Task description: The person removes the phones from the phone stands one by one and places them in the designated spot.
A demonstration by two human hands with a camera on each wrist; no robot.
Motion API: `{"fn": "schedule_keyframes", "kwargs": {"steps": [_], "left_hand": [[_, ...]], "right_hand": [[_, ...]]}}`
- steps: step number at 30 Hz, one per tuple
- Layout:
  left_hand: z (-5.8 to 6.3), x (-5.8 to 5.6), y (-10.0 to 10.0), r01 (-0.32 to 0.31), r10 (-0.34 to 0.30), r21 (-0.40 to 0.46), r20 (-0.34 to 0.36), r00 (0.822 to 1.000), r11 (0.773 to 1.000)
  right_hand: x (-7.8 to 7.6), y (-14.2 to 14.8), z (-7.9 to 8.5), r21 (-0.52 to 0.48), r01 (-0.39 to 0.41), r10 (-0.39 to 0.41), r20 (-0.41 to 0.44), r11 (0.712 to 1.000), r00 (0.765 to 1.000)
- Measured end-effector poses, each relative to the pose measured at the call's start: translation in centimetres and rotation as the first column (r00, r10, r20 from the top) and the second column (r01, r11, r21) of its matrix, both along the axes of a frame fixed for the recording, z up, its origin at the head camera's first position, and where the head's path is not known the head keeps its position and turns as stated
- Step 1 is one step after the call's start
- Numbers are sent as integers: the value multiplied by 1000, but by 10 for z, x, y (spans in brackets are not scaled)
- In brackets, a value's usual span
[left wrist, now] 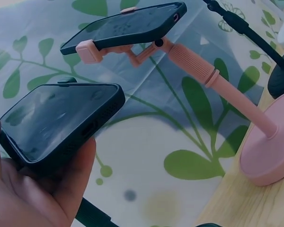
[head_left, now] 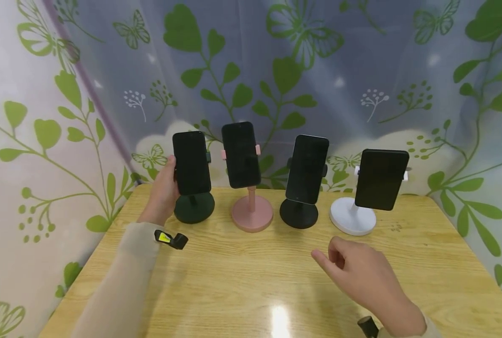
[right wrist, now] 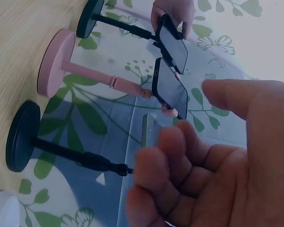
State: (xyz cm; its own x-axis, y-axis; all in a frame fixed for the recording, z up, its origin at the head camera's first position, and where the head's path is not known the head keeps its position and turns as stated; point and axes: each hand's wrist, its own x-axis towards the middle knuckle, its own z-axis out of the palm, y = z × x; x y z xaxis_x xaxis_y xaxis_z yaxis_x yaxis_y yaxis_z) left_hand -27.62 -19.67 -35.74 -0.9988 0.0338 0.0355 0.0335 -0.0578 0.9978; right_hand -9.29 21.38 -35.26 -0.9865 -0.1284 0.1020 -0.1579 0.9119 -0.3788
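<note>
1. The left hand (head_left: 161,192) is clamped on the leftmost phone (head_left: 192,162), gripping its left edge, with fingers behind the back.
2. That phone is at the top of the dark green stand (head_left: 193,208), at the left end of the row; a clamp pad shows at its right edge. Its screen is dark.
3. The black wrist mount (head_left: 178,241) beside the left cuff bears a yellow label (head_left: 164,237), its print too small to read.
4. The right hand (head_left: 365,272) hangs over the wooden table (head_left: 234,272), nearest the white stand (head_left: 352,216), fingers loosely curled, thumb and fingertips apart.
5. Rightward from the held phone, the pink stand (head_left: 252,214) carries a second phone (head_left: 241,155), the black stand (head_left: 298,214) a third phone (head_left: 307,169), and the white stand a wider black device (head_left: 382,179), all dark-screened.
6. Behind hangs a curtain (head_left: 251,61) printed with green leaves and butterflies.
</note>
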Motion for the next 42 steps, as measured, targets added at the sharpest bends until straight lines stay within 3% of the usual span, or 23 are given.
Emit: {"fn": "schedule_keyframes", "kwargs": {"steps": [5, 14, 19, 25, 31, 35, 38, 42], "left_hand": [[-1, 2, 2, -10, 10, 14, -14, 1000, 1000], [-7, 10, 8, -107, 107, 19, 14, 994, 994], [-12, 18, 11, -133, 132, -9, -24, 991, 991], [-15, 30, 15, -200, 194, -55, -102, 976, 978], [-13, 48, 18, -232, 223, -153, -72, 972, 961], [-4, 63, 23, -221, 219, -34, -65, 974, 975], [3, 77, 30, -179, 187, 85, -95, 978, 980], [14, 96, 40, -106, 120, 95, -148, 982, 990]], "right_hand": [[-2, 2, 1, 4, -2, 2, -21, 1000, 1000], [-4, 3, 2, 10, 12, -12, -32, 1000, 999], [-4, 3, 3, 3, 11, -11, -40, 1000, 999], [-3, 4, 4, -34, 9, -13, -112, 999, 994], [-5, 3, 4, -81, -5, -10, -181, 997, 983], [-8, 0, 4, -87, -37, 16, -234, 996, 972], [-7, -3, 7, -96, -57, 29, -276, 994, 961], [-1, -10, 12, -103, -131, 82, -383, 986, 920]]}}
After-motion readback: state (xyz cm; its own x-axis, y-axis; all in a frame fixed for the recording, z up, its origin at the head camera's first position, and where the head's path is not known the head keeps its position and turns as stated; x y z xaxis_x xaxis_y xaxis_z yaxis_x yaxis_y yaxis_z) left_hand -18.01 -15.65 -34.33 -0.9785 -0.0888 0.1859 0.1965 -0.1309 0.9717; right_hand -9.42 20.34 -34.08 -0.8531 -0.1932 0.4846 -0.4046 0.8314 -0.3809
